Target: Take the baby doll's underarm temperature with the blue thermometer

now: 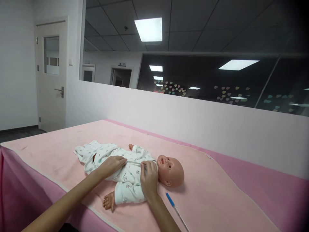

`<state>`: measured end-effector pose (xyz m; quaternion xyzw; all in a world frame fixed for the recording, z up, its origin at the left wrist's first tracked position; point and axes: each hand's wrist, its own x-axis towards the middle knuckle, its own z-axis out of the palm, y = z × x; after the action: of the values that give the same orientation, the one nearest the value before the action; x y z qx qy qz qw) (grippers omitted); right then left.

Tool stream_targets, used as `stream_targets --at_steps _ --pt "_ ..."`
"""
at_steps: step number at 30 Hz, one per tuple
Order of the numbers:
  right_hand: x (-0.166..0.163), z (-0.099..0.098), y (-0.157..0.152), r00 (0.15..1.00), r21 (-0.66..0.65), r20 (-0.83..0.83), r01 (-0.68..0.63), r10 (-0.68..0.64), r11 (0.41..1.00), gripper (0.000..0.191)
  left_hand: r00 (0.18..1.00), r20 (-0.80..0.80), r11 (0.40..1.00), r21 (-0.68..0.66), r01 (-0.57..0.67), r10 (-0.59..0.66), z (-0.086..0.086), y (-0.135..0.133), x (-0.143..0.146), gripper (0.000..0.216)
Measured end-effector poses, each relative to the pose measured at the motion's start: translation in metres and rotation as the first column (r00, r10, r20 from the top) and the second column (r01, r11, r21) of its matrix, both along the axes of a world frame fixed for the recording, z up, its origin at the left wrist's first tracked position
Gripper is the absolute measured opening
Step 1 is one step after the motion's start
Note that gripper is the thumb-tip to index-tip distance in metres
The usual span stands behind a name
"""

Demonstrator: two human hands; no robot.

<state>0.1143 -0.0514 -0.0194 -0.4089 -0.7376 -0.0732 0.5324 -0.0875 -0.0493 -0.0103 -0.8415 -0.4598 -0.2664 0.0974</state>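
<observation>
A baby doll [170,170] lies on its back on a pink cloth [207,193], head to the right. It wears a white printed romper [127,183]. My left hand [111,165] rests on the doll's belly, fingers curled on the romper's front. My right hand [149,179] is at the doll's chest just below the neck, fingers pinched on the romper's collar edge. The doll's near arm and bare hand [109,201] stick out toward me. The romper's leg end [88,153] lies loose and flat at the left.
A blue-capped pen [175,209] lies on the cloth beside my right forearm. The table sits against a low white wall [193,122] with dark glass above. A white door [51,77] stands at the far left. The table's front edge drops off at the left.
</observation>
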Motion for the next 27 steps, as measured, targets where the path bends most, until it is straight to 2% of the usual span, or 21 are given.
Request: stream_targets --at_steps 3,6,11,13,15,16,18,20,21,23,25,27 --pt "0.0 0.0 -0.001 1.0 -0.006 0.006 -0.007 0.007 1.0 0.014 0.972 -0.219 0.997 -0.003 -0.083 0.081 0.007 -0.001 0.007 0.021" --pt "0.0 0.0 -0.001 1.0 -0.001 0.015 -0.004 0.004 1.0 0.014 0.939 -0.309 0.987 -0.003 -0.158 0.149 0.01 -0.003 0.012 0.021" --pt "0.0 0.001 -0.002 1.0 0.004 0.01 0.007 -0.007 1.0 0.014 0.957 -0.188 0.974 -0.012 -0.226 0.22 0.008 -0.004 0.016 0.022" --pt "0.0 0.001 -0.002 1.0 -0.003 0.007 0.01 -0.01 1.0 0.014 0.957 -0.146 0.965 -0.038 -0.26 0.252 0.016 -0.006 0.014 0.022" --pt "0.0 0.0 -0.002 1.0 -0.008 0.003 0.01 -0.01 1.0 0.013 0.96 -0.114 0.957 -0.108 -0.269 0.257 0.033 -0.007 0.01 0.02" --pt "0.0 0.0 -0.002 1.0 -0.012 -0.004 0.008 -0.008 1.0 0.014 0.967 -0.092 0.953 -0.169 -0.25 0.237 0.044 -0.007 0.009 0.021" --pt "0.001 -0.001 -0.001 0.999 -0.018 -0.033 -0.004 0.003 1.0 0.02 0.992 0.039 0.964 -0.243 -0.109 0.122 0.067 -0.002 0.011 0.034" --pt "0.001 -0.002 0.0 0.997 -0.011 -0.076 -0.021 0.02 1.0 0.032 0.963 0.268 0.972 -0.223 0.07 -0.008 0.083 0.01 0.023 0.038" --pt "0.001 -0.003 0.001 0.995 -0.002 -0.098 -0.028 0.028 1.0 0.037 0.924 0.38 0.974 -0.193 0.118 -0.037 0.085 0.018 0.032 0.036" --pt "0.002 -0.004 0.001 0.989 0.023 -0.139 -0.037 0.04 0.999 0.043 0.872 0.484 0.977 -0.139 0.162 -0.076 0.078 0.034 0.053 0.034" --pt "0.003 -0.006 0.002 0.985 0.067 -0.164 -0.038 0.049 0.997 0.045 0.885 0.453 0.959 -0.185 0.216 -0.112 0.06 0.048 0.073 0.03" --pt "0.004 -0.007 0.002 0.984 0.123 -0.171 -0.037 0.058 0.992 0.045 0.887 0.414 0.901 -0.275 0.335 -0.203 0.041 0.055 0.085 0.027"
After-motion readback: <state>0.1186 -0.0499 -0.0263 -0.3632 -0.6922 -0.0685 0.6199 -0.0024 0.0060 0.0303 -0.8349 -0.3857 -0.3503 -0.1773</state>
